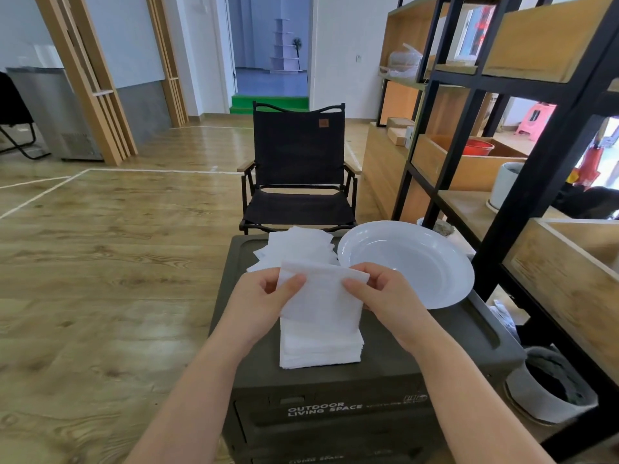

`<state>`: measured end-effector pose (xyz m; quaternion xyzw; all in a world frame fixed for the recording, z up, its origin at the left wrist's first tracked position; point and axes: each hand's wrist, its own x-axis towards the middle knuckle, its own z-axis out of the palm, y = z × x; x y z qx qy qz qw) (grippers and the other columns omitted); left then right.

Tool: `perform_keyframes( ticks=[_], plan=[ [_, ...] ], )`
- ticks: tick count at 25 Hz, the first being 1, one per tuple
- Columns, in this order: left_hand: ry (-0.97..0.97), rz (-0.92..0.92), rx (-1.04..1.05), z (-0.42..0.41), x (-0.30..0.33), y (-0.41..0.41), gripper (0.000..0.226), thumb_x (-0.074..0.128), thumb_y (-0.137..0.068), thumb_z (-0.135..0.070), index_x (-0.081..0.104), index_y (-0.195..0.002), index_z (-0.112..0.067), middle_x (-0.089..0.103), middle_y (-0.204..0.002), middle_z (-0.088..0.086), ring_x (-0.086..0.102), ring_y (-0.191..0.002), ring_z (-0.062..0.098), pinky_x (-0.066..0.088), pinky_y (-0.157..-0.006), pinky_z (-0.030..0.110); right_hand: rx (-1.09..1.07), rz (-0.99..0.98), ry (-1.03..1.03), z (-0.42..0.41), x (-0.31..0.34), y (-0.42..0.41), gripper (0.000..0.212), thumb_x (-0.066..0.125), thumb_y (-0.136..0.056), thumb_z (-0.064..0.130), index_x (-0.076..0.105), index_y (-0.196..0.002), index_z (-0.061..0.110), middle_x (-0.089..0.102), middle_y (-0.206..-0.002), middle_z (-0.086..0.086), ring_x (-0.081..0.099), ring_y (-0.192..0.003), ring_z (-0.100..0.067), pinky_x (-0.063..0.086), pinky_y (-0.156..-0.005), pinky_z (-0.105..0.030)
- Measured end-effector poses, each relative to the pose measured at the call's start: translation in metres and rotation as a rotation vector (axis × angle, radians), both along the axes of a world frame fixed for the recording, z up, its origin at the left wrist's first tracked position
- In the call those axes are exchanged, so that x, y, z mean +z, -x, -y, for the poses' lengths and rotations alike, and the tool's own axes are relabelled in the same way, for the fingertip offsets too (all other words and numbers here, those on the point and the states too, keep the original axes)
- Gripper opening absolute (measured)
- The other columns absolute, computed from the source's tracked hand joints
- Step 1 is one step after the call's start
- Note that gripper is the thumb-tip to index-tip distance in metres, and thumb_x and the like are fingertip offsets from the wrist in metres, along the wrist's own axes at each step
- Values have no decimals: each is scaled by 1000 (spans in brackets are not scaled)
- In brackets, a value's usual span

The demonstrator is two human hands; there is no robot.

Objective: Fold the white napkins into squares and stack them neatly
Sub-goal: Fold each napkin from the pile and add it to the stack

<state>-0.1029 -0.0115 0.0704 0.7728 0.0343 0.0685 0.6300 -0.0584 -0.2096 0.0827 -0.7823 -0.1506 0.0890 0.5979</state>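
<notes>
Dark storage box (418,358), lettered "OUTDOOR LIVING SPACE", serving as work surface; black folding chair (298,169) behind, shelving unit (522,105) to the right.

White plate (407,262) on the far right part of the box lid, bare inside, overhanging the lid edge slightly.

Loose pile of white napkins (296,246) at the far edge of the lid, just left of the plate; corners fanned and misaligned, probably unfolded stock.

Squared stack of napkins (320,346) near the front of the lid, edges closely aligned, several layers deep; judged to be finished folds.

Single held napkin (320,294) raised over the near stack, hanging from its top edge, lower part draped toward the stack.

Left hand (259,304) pinching the top left corner between thumb and curled fingers. Right hand (390,298) pinching the top right corner likewise.

Handling, as judged: very light, limp, non-slippery paper or thin fabric; creased easily, torn by a hard pull; no stiffness to hold shape unsupported. Best taken at corners or along one edge with a gentle pinch, laid flat for creasing, then lowered square onto the stack without dragging the layers beneath.
</notes>
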Motion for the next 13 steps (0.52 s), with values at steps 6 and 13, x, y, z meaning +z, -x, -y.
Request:
perform_keyframes(
  ticks=[6,13],
  plan=[
    [79,-27,173,7,-17,-13,26,59,-92,-36,72,-87,-14,74,-86,2,70,-84,21,54,-75,35,-100,-118,6,-3,-14,-15,12,60,-90,31,71,-85,30,71,-78,17,67,-76,-2,52,-67,-17],
    [-143,-174,266,10,-39,-13,50,56,-94,-36,42,-53,-10,39,-51,2,35,-50,11,27,-55,26,-290,51,422,-6,-41,-23,41,55,-90,33,53,-62,4,45,-55,-2,40,-50,-10,35,-51,-18]
  ],
)
